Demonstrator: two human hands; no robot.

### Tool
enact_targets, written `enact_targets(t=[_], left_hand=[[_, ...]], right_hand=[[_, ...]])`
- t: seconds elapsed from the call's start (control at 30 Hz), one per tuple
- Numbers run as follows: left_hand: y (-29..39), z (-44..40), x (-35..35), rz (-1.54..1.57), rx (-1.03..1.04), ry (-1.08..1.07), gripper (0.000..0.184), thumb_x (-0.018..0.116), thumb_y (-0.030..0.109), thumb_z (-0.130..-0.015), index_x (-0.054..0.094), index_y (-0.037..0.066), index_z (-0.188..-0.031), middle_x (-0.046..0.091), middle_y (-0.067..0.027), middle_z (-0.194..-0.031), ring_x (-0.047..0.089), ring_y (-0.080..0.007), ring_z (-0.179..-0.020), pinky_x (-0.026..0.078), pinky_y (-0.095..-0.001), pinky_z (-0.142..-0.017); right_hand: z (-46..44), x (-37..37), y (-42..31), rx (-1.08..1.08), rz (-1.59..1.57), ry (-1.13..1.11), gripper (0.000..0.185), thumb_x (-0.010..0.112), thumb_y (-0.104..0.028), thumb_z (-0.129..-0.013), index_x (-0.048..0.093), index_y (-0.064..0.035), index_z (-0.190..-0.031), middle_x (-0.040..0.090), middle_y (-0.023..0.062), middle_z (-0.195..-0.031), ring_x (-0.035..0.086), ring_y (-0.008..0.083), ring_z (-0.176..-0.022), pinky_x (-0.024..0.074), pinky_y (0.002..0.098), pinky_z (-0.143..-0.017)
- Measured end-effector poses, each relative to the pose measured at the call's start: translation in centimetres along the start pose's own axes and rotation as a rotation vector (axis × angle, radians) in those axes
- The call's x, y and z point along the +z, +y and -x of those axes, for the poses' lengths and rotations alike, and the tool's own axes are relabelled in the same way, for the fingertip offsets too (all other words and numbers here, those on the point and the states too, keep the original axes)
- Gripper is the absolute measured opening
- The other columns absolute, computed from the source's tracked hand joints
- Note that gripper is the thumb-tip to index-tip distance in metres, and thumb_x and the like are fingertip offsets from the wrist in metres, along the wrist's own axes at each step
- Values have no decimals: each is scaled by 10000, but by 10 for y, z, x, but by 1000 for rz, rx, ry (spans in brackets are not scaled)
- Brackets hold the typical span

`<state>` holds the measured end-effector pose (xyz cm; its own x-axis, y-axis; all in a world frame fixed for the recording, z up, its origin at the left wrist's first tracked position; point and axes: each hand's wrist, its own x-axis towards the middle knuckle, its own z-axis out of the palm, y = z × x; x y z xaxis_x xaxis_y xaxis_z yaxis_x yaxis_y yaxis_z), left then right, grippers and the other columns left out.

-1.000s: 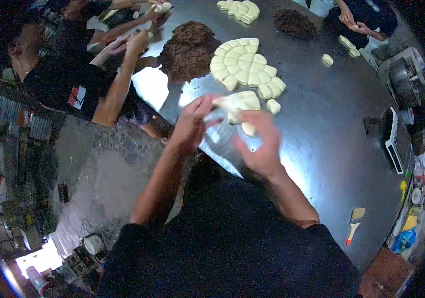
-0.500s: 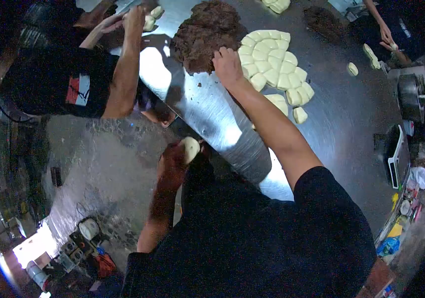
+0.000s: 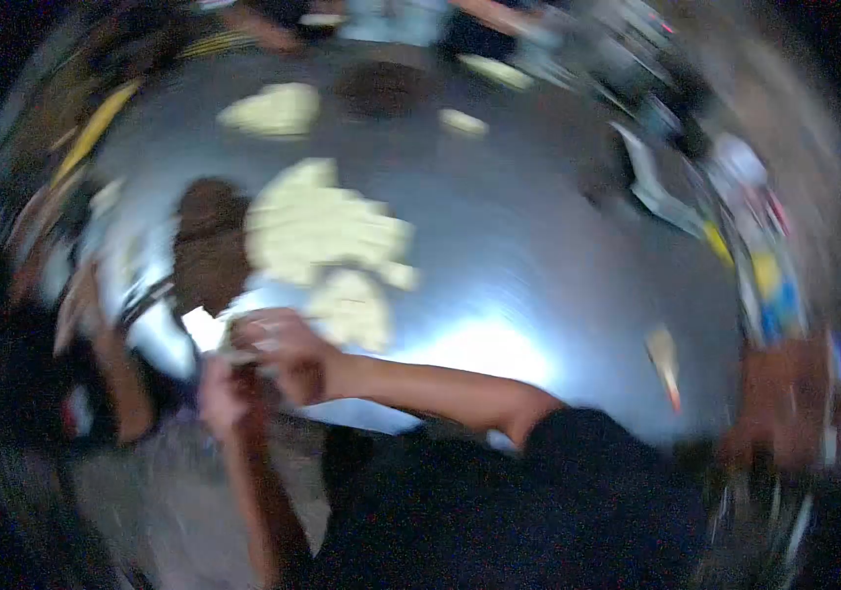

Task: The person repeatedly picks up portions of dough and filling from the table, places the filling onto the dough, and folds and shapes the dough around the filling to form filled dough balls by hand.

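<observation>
My left hand [image 3: 226, 395] and my right hand [image 3: 288, 354] meet at the near left edge of the metal table, both blurred. Between them a small pale dough piece [image 3: 240, 339] shows in part. My left fingers are closed around it from below. The right hand lies over it with curled fingers; what they pinch is hidden. Just beyond the hands rises a mound of dark brown filling [image 3: 209, 241]. To its right lies a broad group of cut dough pieces [image 3: 322, 226], with a smaller dough group [image 3: 351, 313] nearer me.
The metal table [image 3: 519, 226] also bears more dough [image 3: 273, 110], a second dark mound [image 3: 379, 90] and a brush-like tool [image 3: 664, 364]. A white-edged object [image 3: 651, 182] stands at the right. A co-worker's arm [image 3: 111, 359] is at the left; other people stand at the far side.
My right hand has left the filling and come to my left hand, which has risen to the table edge with the dough piece. The view has swung right.
</observation>
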<state>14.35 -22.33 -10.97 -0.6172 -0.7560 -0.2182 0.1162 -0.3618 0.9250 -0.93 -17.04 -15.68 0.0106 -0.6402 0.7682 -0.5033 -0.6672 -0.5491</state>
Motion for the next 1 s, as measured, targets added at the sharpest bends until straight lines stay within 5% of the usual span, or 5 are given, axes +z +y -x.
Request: enact_targets(t=[0.37, 0.43, 0.5, 0.6, 1.0], left_hand=[[10, 35, 133, 199, -104, -241, 324, 457, 25, -923, 514, -93, -1219, 573, -191, -1150, 589, -280, -1065, 519, -417, -916], [13, 36, 136, 387, -101, -317, 331, 456, 13, -926, 500, -90, -1237, 570, -183, -1145, 587, -280, -1061, 520, -408, -921], [29, 42, 144, -889, 414, -357, 381, 426, -20, -933, 440, -73, -1310, 548, -190, -1221, 586, -282, -1086, 516, -385, -948], [40, 51, 179, 289, 122, -122, 416, 406, -44, -934, 408, -56, -1350, 530, -188, -1284, 584, -278, -1112, 514, -371, -962], [46, 80, 218, 70, 201, -97, 439, 456, 96, -988, 383, -105, -1371, 606, -143, -1140, 615, -146, -933, 488, -234, -829]], right_hand=[[18, -148, -115, 946, 22, 53, 331, 760, -115, -680, 644, -55, -985, 588, 130, -890, 615, 249, -792, 509, 313, -734], [24, -142, -126, 608, 293, 192, 297, 760, -123, -693, 631, -48, -949, 595, 124, -907, 615, 234, -803, 503, 319, -728], [20, -140, -152, 433, 281, 247, 279, 762, -116, -691, 623, -45, -923, 595, 111, -895, 607, 218, -776, 495, 308, -700], [6, -153, -170, 231, 372, 422, 235, 754, -80, -687, 602, -33, -859, 595, 68, -833, 582, 186, -687, 471, 287, -611], [10, -176, -198, 95, 525, 489, 235, 693, -15, -691, 601, -65, -901, 561, 89, -812, 613, 292, -801, 508, 381, -721]])
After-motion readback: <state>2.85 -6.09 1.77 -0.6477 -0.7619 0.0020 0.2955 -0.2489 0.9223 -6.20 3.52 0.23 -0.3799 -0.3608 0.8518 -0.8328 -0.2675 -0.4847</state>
